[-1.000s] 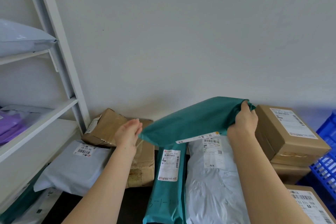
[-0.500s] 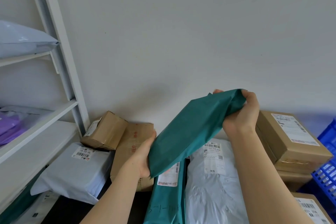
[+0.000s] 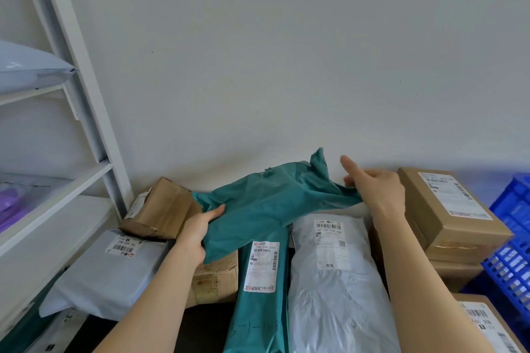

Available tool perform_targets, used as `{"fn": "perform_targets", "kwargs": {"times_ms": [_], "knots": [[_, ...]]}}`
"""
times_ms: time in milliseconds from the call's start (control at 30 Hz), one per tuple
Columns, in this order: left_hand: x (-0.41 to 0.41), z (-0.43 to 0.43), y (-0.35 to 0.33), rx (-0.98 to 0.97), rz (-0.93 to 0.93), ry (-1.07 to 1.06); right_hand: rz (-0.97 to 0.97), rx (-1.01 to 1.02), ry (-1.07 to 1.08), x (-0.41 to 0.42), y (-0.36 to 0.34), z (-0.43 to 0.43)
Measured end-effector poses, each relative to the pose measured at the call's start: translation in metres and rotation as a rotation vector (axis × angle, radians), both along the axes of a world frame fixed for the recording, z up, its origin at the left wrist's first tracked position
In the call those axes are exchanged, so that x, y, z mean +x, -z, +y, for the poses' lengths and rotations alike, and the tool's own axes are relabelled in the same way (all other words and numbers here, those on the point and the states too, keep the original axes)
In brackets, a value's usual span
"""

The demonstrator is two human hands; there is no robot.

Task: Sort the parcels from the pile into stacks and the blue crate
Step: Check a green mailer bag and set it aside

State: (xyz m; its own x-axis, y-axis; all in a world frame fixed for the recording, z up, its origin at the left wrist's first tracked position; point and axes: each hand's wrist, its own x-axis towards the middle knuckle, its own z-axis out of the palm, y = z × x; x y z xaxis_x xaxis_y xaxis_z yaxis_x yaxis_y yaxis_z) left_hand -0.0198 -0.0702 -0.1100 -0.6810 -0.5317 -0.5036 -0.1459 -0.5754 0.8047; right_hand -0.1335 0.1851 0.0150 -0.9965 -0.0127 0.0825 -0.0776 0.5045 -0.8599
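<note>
A green plastic mailer (image 3: 266,206) lies crosswise over the pile, against the wall. My left hand (image 3: 198,231) grips its lower left corner, thumb on top. My right hand (image 3: 372,189) is at its crumpled right end with the index finger stretched out and the other fingers pinching the bag. Beneath it lie a second green mailer (image 3: 258,289) with a white label and a grey mailer (image 3: 329,281). The blue crate (image 3: 513,238) shows at the right edge.
Brown boxes (image 3: 447,209) are stacked at the right, one more (image 3: 484,324) at the bottom right. A small brown box (image 3: 160,209) and a grey mailer (image 3: 109,275) lie at the left by a white shelf (image 3: 57,198) with bags on it.
The green mailer came down from a tilted, lifted hold to lie across the pile. My right hand loosened at its end and my left hand moved to its lower corner.
</note>
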Motion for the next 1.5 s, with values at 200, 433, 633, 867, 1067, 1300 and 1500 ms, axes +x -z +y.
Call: {"fn": "perform_targets", "kwargs": {"times_ms": [200, 433, 633, 867, 1067, 1300, 1500], "knots": [[0.002, 0.003, -0.008, -0.060, 0.006, 0.040, 0.129, 0.457, -0.137, -0.003, 0.006, -0.016], [0.007, -0.005, -0.009, -0.090, -0.004, 0.007, 0.102, 0.092, 0.100, -0.010, 0.017, -0.011], [0.005, -0.005, -0.013, -0.173, -0.040, -0.005, 0.019, 0.064, 0.040, -0.017, 0.024, -0.010], [0.000, 0.000, -0.013, -0.285, -0.040, -0.096, -0.011, -0.026, 0.072, -0.024, 0.033, -0.008], [-0.003, -0.008, -0.025, -0.284, -0.038, -0.145, -0.028, -0.082, 0.135, -0.017, 0.042, -0.004], [-0.006, -0.005, -0.034, -0.326, 0.006, -0.164, -0.165, -0.151, 0.116, -0.017, 0.047, -0.005], [-0.007, -0.007, -0.033, -0.330, 0.018, -0.199, -0.083, -0.164, 0.209, -0.018, 0.052, -0.003]]}}
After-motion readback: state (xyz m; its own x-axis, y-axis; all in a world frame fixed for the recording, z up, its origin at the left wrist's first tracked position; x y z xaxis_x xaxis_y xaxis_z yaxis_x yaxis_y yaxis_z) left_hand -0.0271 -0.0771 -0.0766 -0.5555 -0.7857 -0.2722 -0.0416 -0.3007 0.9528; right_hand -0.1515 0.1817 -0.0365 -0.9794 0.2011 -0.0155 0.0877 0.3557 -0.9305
